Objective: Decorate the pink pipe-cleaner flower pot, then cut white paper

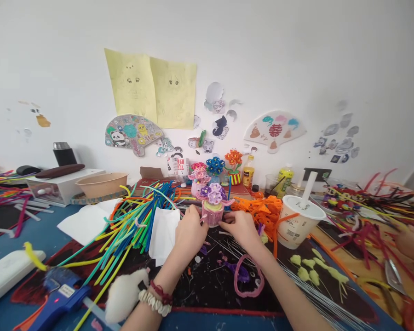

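My left hand (190, 230) and my right hand (240, 228) close from both sides on a small pink pot (213, 214) standing on the black mat (214, 285). The pot carries purple and pink pipe-cleaner flowers (214, 194). Fingers of both hands curl around the pot's sides. My left wrist wears a shell bracelet and a red cord. A pink pipe-cleaner loop (249, 278) lies on the mat just in front of my right forearm.
A pile of coloured pipe cleaners (134, 220) lies to the left, with white paper (163, 234) beside it. A blue glue gun (60, 294) sits at front left. A paper cup with a straw (298, 225) stands right. Another person's hand (412, 243) shows at far right.
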The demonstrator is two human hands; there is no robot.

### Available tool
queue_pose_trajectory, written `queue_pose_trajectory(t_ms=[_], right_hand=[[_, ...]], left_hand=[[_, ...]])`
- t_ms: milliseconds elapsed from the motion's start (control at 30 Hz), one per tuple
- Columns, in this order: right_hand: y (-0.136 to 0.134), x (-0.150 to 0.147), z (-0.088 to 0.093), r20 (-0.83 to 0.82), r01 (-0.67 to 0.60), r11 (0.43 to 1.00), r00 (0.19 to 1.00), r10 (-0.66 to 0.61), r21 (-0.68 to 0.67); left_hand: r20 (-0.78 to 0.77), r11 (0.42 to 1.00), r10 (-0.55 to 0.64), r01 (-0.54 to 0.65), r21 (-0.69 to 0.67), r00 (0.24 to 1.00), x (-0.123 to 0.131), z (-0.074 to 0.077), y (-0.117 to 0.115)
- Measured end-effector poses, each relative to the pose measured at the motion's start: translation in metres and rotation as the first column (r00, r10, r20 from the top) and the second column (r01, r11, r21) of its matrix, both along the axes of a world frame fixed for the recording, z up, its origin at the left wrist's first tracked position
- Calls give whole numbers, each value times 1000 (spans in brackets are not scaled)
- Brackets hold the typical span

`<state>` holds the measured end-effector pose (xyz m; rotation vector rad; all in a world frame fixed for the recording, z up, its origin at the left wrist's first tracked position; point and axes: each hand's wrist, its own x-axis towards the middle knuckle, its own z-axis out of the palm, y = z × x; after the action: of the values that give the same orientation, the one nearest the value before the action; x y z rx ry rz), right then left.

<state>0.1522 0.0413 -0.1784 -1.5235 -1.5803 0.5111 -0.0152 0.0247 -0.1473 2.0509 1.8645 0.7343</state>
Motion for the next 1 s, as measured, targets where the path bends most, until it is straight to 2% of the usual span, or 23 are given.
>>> queue_pose_trajectory(t_ms=[100, 267, 367, 633, 1000], right_hand=[[-7, 2, 12, -27, -35, 999, 999, 35, 4], [-20, -13, 27, -186, -309, 951, 934, 306, 13], [-24, -20, 29, -273, -391, 920, 883, 382, 25], [-21, -17, 28, -402, -421, 907, 826, 396, 29], [-21, -17, 29, -447, -410, 909, 801, 397, 74]], left_hand=[[-24, 1000, 20, -20, 13, 999, -1, 8, -7], [-45, 1000, -6, 7, 18, 999, 5, 14, -14], [-65, 1000, -25, 26, 6, 998, 8, 15, -16], [-107, 998, -63, 66, 23, 992, 9, 13, -19], [-56, 985, -169, 172, 36, 984, 10, 7, -18]])
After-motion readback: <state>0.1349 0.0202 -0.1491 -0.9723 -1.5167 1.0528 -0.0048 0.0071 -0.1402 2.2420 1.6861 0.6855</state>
